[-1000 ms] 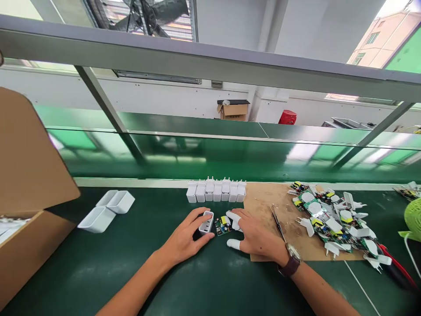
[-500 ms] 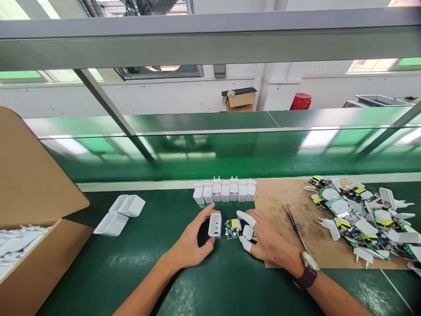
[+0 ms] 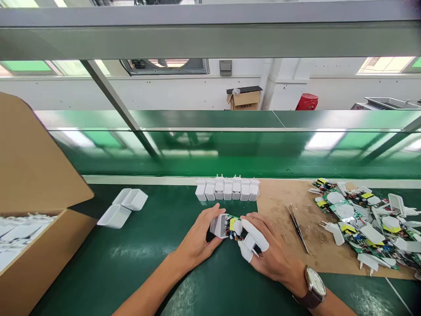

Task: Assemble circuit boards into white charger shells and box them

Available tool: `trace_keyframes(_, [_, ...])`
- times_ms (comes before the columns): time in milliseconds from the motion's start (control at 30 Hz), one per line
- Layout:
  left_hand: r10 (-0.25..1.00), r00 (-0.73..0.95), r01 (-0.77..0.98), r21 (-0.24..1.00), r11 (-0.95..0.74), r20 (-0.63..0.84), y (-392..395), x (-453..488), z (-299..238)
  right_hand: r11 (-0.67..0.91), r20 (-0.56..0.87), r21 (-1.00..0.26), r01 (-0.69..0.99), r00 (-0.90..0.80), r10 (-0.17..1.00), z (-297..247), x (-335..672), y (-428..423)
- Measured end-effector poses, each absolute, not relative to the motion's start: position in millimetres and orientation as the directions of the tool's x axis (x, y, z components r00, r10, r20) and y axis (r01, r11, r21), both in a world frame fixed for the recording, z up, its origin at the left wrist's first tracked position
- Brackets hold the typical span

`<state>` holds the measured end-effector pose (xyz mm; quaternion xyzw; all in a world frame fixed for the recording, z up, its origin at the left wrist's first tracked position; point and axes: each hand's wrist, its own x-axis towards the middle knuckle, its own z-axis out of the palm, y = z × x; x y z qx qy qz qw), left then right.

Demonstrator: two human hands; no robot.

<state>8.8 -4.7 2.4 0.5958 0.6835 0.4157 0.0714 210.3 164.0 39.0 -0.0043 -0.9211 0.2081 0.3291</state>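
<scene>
My left hand [image 3: 202, 235] is closed around a white charger housing [image 3: 218, 225], tilted with its open end to the right. Between white-covered fingertips, my right hand [image 3: 268, 241] grips a charger circuit board [image 3: 232, 227] with a white plug end [image 3: 252, 244] attached. The board's left edge is at the housing's mouth; how far it reaches inside I cannot tell. Behind both hands stands a row of several white chargers [image 3: 227, 189], prongs up.
Open white housings [image 3: 114, 216] lie at left beside a cardboard box [image 3: 62, 237] of white parts. Tweezers [image 3: 297, 229] rest on a brown board [image 3: 279, 197]. Several circuit boards with plug ends [image 3: 365, 228] are heaped at right. A metal frame bar [image 3: 210, 39] crosses above.
The housing has turned from showing its port face to lying tilted with its mouth rightward. My right hand has lifted the circuit board and brought it against the housing's opening.
</scene>
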Motion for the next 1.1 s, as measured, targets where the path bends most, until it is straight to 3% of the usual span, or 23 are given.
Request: trace_keyframes(1100, [0.876, -0.212, 0.787, 0.608, -0.110, 0.433, -0.6, 9.1, 0.5, 0.919, 0.585, -0.376, -0.118, -0.799, 0.137, 41.4, 206.3, 160.1])
